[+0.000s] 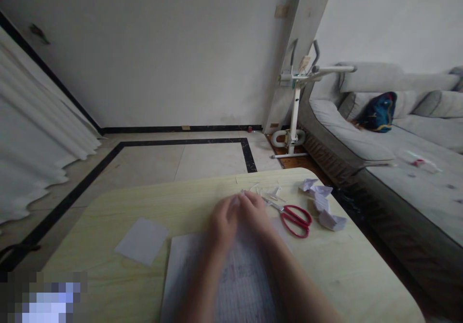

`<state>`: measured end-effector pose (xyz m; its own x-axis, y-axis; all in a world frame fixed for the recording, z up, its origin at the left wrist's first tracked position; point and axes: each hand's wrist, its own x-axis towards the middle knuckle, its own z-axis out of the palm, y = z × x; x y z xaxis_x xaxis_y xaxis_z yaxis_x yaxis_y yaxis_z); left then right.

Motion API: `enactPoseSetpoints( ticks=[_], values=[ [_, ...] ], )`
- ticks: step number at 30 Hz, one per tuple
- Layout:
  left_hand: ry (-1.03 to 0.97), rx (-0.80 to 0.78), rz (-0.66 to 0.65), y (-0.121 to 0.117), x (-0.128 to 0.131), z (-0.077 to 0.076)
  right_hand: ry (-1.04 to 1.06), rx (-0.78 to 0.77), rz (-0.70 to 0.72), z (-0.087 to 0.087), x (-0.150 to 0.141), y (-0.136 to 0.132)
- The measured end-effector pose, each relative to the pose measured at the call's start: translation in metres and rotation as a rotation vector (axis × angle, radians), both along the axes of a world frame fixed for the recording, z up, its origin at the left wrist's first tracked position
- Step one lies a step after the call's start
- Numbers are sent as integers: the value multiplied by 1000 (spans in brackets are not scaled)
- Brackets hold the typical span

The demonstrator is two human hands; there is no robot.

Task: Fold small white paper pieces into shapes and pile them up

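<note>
Pale paper piece [241,194] at 12 o'clock on the surface [347,275] | my left grip [224,214] and right grip [255,209] both closed, pinching it | light, even pressure should avoid tearing | from it, folded papers [321,202] at 3, red scissors [307,223] at 4, marked page [248,275] at 6: too blurred to read

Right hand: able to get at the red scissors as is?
Probably yes: the red scissors lie beside the right hand, handles uncovered. It's drawn close to the left hand, so may need freeing first.
</note>
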<state>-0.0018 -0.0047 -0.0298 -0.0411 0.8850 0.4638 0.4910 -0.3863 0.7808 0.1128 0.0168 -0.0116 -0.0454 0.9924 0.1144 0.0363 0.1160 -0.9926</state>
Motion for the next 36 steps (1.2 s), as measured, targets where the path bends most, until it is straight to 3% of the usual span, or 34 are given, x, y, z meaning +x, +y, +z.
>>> enactPoseSetpoints(
  ticks=[3, 6, 11, 20, 36],
  values=[
    [-134, -112, 79, -1, -4, 7, 17, 33, 11, 3, 1, 0],
    [-288, -201, 170, -1, -8, 12, 7, 37, -72, 6, 1, 1],
    [-413, -293, 135, -3, -7, 14, 150, -65, -69, 6, 0, 2],
    [-373, -304, 88, -3, -6, 7, 227, -108, -68, 0, -1, 5],
    [-340, -267, 111, -1, -5, 17, 119, -78, -23, -1, -3, 3]
  ],
)
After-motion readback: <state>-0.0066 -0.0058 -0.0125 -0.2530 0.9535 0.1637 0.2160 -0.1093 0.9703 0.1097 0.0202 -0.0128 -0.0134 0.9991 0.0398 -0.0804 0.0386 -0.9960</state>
